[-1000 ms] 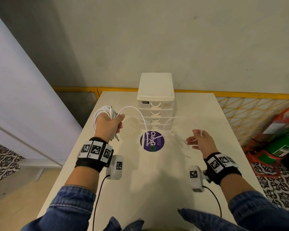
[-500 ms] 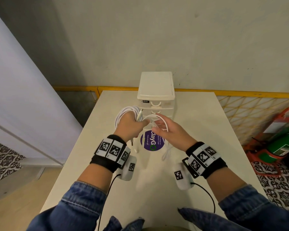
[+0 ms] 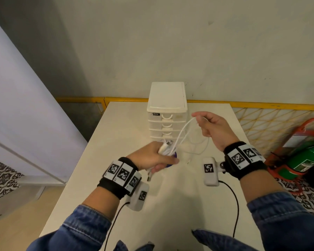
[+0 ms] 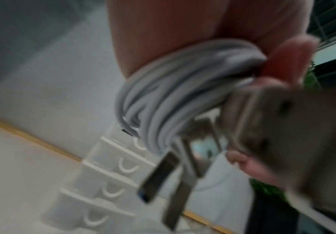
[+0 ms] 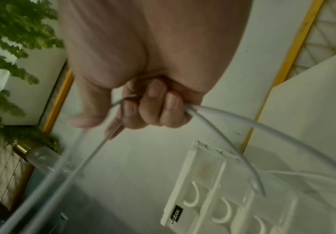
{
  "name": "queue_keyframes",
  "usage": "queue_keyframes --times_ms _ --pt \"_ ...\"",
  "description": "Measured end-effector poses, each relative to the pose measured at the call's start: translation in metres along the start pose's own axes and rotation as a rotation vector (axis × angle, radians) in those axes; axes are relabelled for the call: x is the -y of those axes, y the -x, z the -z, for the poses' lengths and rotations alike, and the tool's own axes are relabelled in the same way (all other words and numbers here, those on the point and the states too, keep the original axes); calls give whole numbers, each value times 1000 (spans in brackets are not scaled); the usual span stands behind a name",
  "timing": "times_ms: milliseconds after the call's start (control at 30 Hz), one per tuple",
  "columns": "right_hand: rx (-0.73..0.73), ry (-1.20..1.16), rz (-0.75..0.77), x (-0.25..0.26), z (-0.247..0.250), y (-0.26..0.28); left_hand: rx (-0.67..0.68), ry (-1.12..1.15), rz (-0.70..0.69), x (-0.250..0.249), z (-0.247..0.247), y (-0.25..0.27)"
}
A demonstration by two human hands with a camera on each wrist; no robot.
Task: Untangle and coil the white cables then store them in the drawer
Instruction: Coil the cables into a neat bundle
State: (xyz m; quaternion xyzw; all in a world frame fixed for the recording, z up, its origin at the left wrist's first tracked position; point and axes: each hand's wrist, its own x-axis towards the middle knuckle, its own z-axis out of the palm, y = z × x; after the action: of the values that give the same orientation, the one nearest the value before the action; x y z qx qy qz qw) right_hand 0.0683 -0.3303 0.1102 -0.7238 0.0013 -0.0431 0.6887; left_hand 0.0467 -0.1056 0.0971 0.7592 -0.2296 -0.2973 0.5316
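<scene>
My left hand (image 3: 153,158) grips a coiled bundle of white cable (image 3: 166,149) just in front of the drawer unit; the left wrist view shows the coil (image 4: 175,95) wrapped around the hand, with metal plugs (image 4: 159,175) hanging from it. My right hand (image 3: 209,126) is raised to the right of the drawers and holds loose white cable strands (image 3: 184,132) that run down to the left hand. In the right wrist view its fingers (image 5: 153,104) are curled around the strands (image 5: 229,117). The white drawer unit (image 3: 167,113) stands at the table's back, all drawers closed.
A loose loop of cable (image 3: 198,149) lies on the white table (image 3: 170,205) right of the left hand. A purple sticker (image 3: 174,156) is partly hidden under the hand. A yellow railing (image 3: 261,105) runs behind the table and a green cylinder (image 3: 304,158) stands at the right.
My right hand has pulled away from the left, up and to the right, drawing cable strands out. The left hand has come nearer to me and lower with the coil.
</scene>
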Motion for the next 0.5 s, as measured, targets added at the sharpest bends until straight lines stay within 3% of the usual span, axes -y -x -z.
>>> queue_keyframes --times_ms 100,300,400,500 --pt "-9 -18 -4 -10 -9 0 103 335 -130 -17 -13 -1" --pt "111 -136 -8 -46 -47 14 134 990 -445 -46 -2 -14" --pt "210 25 -14 -60 -60 22 18 1229 -552 -52 5 -17" --pt "383 224 11 -71 -67 32 -317 1278 -530 -55 25 -21"
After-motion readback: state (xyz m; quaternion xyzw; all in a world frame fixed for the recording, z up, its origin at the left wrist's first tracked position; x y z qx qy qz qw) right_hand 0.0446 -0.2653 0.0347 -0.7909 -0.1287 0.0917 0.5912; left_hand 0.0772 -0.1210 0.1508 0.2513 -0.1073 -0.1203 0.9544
